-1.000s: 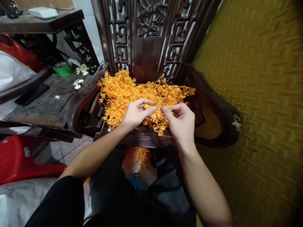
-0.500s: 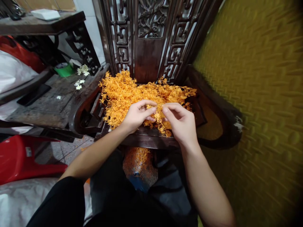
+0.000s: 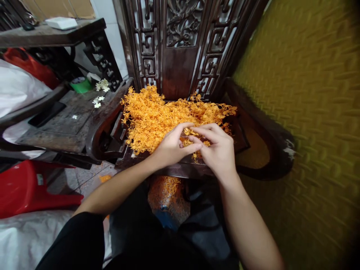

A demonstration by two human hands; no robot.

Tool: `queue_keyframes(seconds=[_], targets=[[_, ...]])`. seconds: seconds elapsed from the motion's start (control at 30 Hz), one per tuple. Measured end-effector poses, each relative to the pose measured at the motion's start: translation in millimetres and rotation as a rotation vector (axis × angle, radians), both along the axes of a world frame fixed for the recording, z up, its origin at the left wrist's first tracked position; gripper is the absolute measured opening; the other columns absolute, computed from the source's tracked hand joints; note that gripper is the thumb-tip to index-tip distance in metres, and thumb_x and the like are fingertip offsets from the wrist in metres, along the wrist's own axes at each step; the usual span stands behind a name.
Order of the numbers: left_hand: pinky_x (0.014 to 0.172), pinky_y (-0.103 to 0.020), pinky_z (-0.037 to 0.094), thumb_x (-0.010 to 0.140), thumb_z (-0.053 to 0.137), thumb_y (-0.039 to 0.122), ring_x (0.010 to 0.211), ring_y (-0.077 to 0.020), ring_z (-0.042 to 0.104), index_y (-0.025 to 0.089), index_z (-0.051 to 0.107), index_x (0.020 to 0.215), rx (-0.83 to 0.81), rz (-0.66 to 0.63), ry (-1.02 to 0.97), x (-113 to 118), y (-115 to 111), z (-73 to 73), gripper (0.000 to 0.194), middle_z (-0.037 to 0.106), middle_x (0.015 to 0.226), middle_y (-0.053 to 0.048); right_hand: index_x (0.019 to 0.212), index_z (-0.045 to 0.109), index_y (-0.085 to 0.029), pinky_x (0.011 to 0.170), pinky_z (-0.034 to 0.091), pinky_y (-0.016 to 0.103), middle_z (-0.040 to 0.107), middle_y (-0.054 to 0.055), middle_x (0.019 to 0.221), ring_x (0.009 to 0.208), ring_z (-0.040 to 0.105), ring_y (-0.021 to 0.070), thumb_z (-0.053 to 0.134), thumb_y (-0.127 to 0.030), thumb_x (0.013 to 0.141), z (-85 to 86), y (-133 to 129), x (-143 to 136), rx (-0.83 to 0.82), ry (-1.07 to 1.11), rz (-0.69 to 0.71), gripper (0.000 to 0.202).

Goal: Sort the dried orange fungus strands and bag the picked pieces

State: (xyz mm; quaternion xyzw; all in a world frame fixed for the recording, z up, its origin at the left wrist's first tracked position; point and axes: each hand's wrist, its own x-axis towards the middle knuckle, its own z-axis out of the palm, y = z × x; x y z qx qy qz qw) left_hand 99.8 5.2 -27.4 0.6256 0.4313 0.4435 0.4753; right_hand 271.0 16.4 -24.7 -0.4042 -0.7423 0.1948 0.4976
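A big heap of orange plastic flower sprigs covers the seat of a dark carved wooden chair. At its front edge my left hand and my right hand meet, fingertips nearly touching. Between them shows an orange plastic sprig, partly hidden by the fingers. Thumb and fingers of both hands are curled around it, and a few orange tips hang below toward the seat edge.
To the left, another wooden seat carries green tape, small white flowers and a dark flat object. A red plastic stool stands below. Between my legs is a container with orange bits. A yellow textured surface rises right.
My left hand has moved right and slightly down, so its thumb now reaches my right fingers. The sprig is more covered by the hands. The whole view has shifted slightly.
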Motion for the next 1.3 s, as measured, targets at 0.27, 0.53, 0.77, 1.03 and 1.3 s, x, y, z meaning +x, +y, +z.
queue_keyframes(seconds=[0.27, 0.53, 0.77, 1.03, 1.3], targets=[[0.075, -0.032, 0.055, 0.092, 0.068, 0.047, 0.085, -0.0162, 0.065, 0.021, 0.046, 0.135, -0.021, -0.010, -0.148, 12.4, 1.8, -3.2, 0.055, 0.065, 0.113, -0.009, 0.115, 0.078, -0.025, 0.085, 0.057, 0.039, 0.071, 0.009, 0.106, 0.097, 0.069, 0.0227, 0.062, -0.020, 0.094, 2.2, -5.7, -5.8, 0.164, -0.104, -0.018, 0.027], [0.046, -0.023, 0.038, 0.095, 0.062, 0.034, 0.050, -0.0053, 0.046, 0.022, 0.057, 0.112, -0.096, 0.109, -0.209, 3.6, 10.8, 1.2, 0.021, 0.059, 0.086, 0.000, 0.151, 0.046, -0.026, 0.101, 0.056, 0.044, 0.076, 0.009, 0.117, 0.107, 0.073, 0.0252, 0.065, -0.024, 0.093, 4.1, -11.1, -6.0, 0.006, 0.050, -0.002, 0.062], [0.059, -0.023, 0.041, 0.096, 0.061, 0.036, 0.062, -0.0074, 0.048, 0.018, 0.062, 0.114, 0.069, 0.048, 0.031, -4.2, 7.5, 5.4, 0.026, 0.065, 0.094, -0.002, 0.090, 0.066, -0.022, 0.081, 0.054, 0.039, 0.071, 0.007, 0.089, 0.086, 0.067, 0.0226, 0.063, -0.026, 0.096, 3.9, -6.7, -4.1, 0.096, -0.142, -0.044, 0.007], [0.078, -0.027, 0.047, 0.101, 0.051, 0.052, 0.086, -0.0140, 0.057, 0.021, 0.058, 0.110, 0.001, 0.071, -0.059, 12.0, -6.1, 2.7, 0.034, 0.063, 0.100, -0.003, 0.082, 0.071, -0.023, 0.077, 0.050, 0.037, 0.068, 0.005, 0.086, 0.083, 0.063, 0.0212, 0.065, -0.019, 0.093, 4.4, -9.7, -5.9, 0.127, -0.105, 0.027, 0.013], [0.067, -0.028, 0.044, 0.098, 0.055, 0.059, 0.072, -0.0127, 0.047, 0.022, 0.052, 0.094, 0.045, 0.203, -0.166, 6.4, 12.0, -4.6, 0.038, 0.051, 0.082, 0.000, 0.110, 0.074, -0.025, 0.084, 0.059, 0.036, 0.070, 0.008, 0.118, 0.096, 0.070, 0.0196, 0.073, -0.023, 0.089, 8.3, -16.1, -15.9, -0.028, 0.193, 0.044, 0.022]])
